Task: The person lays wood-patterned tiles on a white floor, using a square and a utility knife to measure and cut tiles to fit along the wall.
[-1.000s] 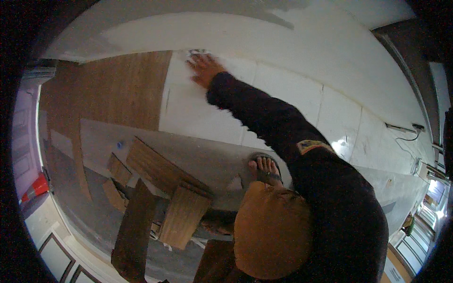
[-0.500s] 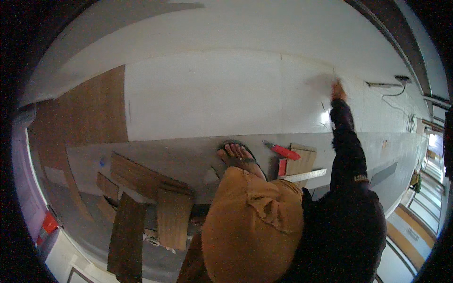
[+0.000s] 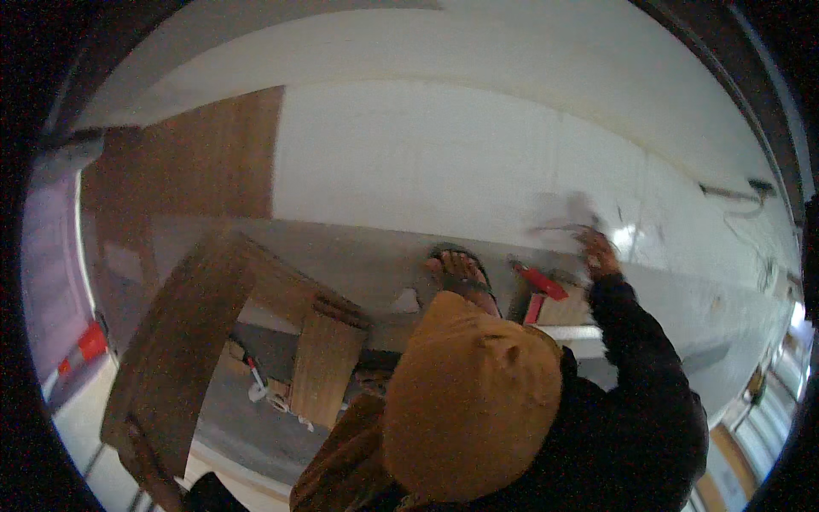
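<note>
My left hand [image 3: 147, 456] grips the near end of a long brown wood-grain plank [image 3: 175, 350], which is raised and tilted at the left. My right hand [image 3: 599, 253], at the end of a black sleeve, is at the lower edge of the white wall [image 3: 426, 162]. Its fingers are smeared by motion, and a thin dark line beside them could be a slim object or a shadow. Just below that hand lie a red-handled tool [image 3: 543, 282], a short wood-grain piece [image 3: 565, 309] and a pale straightedge [image 3: 573, 332].
Brown wood-grain covering [image 3: 222, 154] is on the wall at the left. Cut planks [image 3: 328, 363] and scraps lie left of my bent knee [image 3: 473, 401]. My sandalled foot [image 3: 461, 269] is close to the wall. A black fitting with a cable [image 3: 759, 186] is at the far right.
My right hand has come down the wall, closer to the floor. My left hand has come into view with the plank, lifted from among the others. The view has shifted.
</note>
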`<action>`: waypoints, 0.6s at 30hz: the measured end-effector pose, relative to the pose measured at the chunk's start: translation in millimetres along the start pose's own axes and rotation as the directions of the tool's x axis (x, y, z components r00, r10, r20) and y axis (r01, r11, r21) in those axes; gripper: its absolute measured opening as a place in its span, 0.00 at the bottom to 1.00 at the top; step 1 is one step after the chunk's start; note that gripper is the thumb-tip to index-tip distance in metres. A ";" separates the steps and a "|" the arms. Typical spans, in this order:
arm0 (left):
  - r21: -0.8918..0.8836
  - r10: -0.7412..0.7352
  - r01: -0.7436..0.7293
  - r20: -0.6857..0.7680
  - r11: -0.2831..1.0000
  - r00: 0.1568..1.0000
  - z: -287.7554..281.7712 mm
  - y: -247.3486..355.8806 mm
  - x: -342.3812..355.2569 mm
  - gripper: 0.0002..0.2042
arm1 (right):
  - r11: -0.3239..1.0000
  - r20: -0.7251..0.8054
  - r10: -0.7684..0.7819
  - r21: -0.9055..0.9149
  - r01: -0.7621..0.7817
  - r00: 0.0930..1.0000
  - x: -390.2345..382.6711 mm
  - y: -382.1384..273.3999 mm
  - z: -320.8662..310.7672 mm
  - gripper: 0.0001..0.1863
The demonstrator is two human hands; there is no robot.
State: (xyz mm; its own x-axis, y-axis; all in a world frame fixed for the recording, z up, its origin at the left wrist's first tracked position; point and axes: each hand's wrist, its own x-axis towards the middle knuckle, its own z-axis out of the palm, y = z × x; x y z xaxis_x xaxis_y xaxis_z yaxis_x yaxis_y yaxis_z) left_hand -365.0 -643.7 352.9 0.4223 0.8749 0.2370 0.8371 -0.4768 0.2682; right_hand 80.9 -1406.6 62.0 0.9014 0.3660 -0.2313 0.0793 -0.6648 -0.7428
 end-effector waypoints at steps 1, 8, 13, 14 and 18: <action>-0.011 0.001 -0.001 -0.012 1.000 1.000 -3.8 5.1 -1.8 0.34 | 0.904 -0.041 -0.241 -0.372 0.209 0.970 -8.2 6.3 -32.2 0.22; -0.364 -0.076 0.094 0.063 0.927 0.995 73.9 83.7 -24.1 0.35 | 0.651 -0.333 -0.226 -0.750 -0.113 0.915 24.5 1.3 -44.7 0.22; -0.689 -0.334 0.467 0.329 0.555 0.883 209.6 135.1 -83.2 0.36 | 0.789 0.150 -0.353 -0.484 0.380 0.924 27.4 -52.5 35.2 0.28; -0.727 -0.379 0.530 0.386 0.437 0.841 240.7 152.2 -94.3 0.36 | 0.729 0.207 -0.417 -0.505 0.461 0.885 28.8 -43.2 38.6 0.23; -0.766 -0.521 0.633 0.496 0.114 0.695 311.0 175.2 -129.5 0.37 | 0.817 0.120 -0.338 -0.454 0.355 0.933 11.7 -23.0 39.4 0.22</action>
State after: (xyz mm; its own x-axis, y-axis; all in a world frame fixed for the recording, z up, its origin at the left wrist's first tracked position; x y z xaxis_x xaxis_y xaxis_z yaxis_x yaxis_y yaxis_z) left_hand -164.9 -814.1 78.8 0.0300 0.8982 -0.4385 0.0960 0.4341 0.8957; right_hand 72.9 -1361.4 51.7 0.7632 0.6449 -0.0404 0.5779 -0.7093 -0.4036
